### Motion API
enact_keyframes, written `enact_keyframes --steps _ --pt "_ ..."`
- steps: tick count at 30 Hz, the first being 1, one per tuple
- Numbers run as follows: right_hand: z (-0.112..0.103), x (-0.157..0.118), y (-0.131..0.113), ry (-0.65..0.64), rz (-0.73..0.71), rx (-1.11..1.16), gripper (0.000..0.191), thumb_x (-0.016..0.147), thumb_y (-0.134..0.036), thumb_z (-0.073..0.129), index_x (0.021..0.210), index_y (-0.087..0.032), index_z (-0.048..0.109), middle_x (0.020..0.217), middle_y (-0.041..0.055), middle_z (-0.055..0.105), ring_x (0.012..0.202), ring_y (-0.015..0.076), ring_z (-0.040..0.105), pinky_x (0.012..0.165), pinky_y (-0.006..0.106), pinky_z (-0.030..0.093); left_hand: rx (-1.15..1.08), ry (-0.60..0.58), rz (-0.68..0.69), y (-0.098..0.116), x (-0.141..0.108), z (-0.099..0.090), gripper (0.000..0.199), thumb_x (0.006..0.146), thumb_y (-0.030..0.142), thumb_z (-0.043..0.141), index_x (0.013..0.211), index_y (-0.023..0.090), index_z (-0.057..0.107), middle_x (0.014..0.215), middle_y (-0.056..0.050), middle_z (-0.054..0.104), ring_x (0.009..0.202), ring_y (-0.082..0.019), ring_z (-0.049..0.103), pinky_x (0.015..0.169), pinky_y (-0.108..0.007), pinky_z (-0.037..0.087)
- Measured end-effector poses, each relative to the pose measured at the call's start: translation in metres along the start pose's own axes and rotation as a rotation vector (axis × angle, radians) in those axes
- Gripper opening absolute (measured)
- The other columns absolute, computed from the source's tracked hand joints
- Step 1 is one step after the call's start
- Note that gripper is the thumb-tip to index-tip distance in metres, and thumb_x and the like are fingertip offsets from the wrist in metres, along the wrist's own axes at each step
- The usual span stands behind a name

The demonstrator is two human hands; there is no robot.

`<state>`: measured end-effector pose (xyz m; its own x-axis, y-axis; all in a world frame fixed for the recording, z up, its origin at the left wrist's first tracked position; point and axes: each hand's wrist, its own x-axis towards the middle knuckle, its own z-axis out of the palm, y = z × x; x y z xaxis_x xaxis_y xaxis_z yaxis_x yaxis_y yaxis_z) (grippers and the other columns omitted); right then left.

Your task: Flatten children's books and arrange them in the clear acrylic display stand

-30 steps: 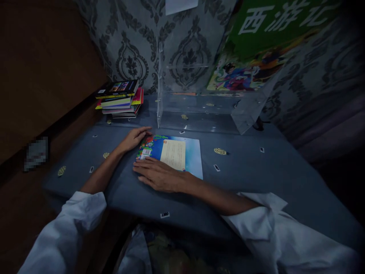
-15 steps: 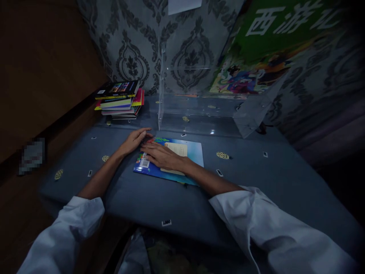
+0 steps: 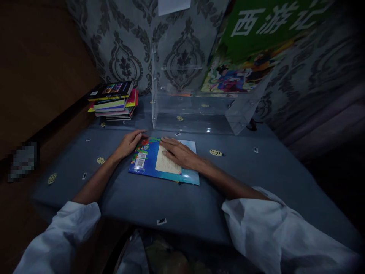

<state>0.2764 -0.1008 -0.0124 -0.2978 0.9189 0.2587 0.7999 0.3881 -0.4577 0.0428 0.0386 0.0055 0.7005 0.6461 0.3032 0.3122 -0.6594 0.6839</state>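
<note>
On the blue-grey tablecloth, head view: thin blue book lying flat near the middle, barcode upward. Right hand palm down over its far part, fingers extended, pinching nothing. Left hand at the far left corner, fingertips partly hidden; cannot tell whether it grips. Beyond, clear rack; book stack farther left.

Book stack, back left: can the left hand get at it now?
Probably yes. The left hand is at the far left corner of the blue book; between hand and book stack only tablecloth shows, and the clear stand sits off to the right. Full reach can't be judged.
</note>
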Motion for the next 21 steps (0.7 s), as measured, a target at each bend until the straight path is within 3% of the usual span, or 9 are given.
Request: enact_keyframes --steps 12,17,21 --pt "-0.037 -0.083 0.022 0.042 0.207 0.068 0.055 0.103 -0.045 0.036 0.151 -0.019 0.044 0.159 0.0112 0.039 0.151 0.0276 0.029 0.123 0.057 0.028 0.35 -0.002 0.068 0.013 -0.009 0.005 0.048 0.1 0.045 0.035 0.12 0.018 0.068 0.117 -0.009 0.074 0.107 -0.024 0.068 0.095 -0.037 0.051" --pt "-0.042 -0.092 0.022 0.111 0.261 0.137 0.051 0.103 -0.042 0.037 0.148 -0.022 0.049 0.155 0.0082 0.048 0.147 0.0272 0.039 0.121 0.055 0.032 0.563 -0.074 0.13 0.027 -0.011 0.008 0.046 0.101 0.043 0.035 0.116 0.019 0.071 0.114 -0.01 0.074 0.105 -0.027 0.069 0.094 -0.04 0.051" --pt "-0.043 -0.092 0.025 0.157 0.291 0.196 0.05 0.102 -0.042 0.038 0.148 -0.025 0.049 0.153 0.0079 0.051 0.142 0.0284 0.047 0.117 0.055 0.038 0.715 -0.154 0.145 0.042 -0.015 0.012 0.046 0.101 0.045 0.037 0.125 0.018 0.067 0.128 -0.012 0.069 0.116 -0.03 0.066 0.098 -0.045 0.05"
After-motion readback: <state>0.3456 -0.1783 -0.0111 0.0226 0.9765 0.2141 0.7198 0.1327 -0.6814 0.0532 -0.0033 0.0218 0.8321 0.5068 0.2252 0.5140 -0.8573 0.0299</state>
